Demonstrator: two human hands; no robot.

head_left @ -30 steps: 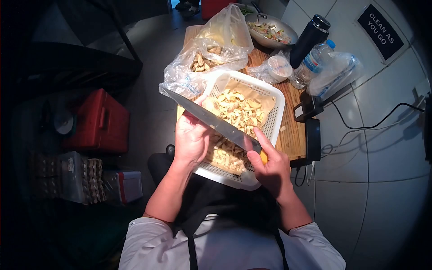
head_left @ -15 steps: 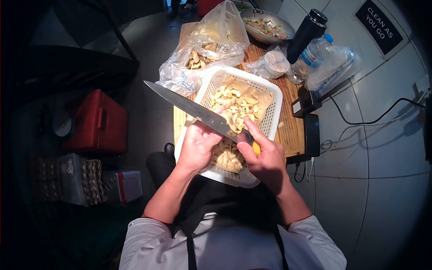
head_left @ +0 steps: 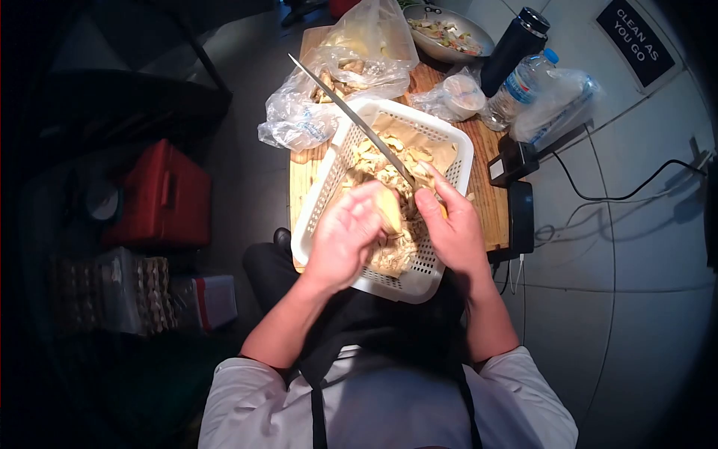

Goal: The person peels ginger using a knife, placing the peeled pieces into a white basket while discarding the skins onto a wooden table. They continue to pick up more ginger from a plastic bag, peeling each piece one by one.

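Observation:
My right hand [head_left: 454,224] is closed round the handle of a long knife [head_left: 359,123], whose blade points up and left across a white perforated basket [head_left: 305,238]. In my left hand [head_left: 345,238], slightly blurred, is a pale yellow piece of ginger [head_left: 389,209], held just left of the knife's handle end. Below both hands the basket holds peeled yellow pieces [head_left: 390,153] on brown paper, and paler scraps [head_left: 393,258] lie nearer my lap.
Behind the basket, a clear plastic bag [head_left: 299,123] holds unpeeled ginger. A pan of chopped food [head_left: 449,41], a black flask [head_left: 516,51], a water bottle [head_left: 520,90] and a wrapped cup [head_left: 464,96] stand at the back right. A red box [head_left: 164,198] is on the left.
The knife has turned more upright, with its blade edge-on. My left hand has come away from the blade, and the yellow piece now shows in it.

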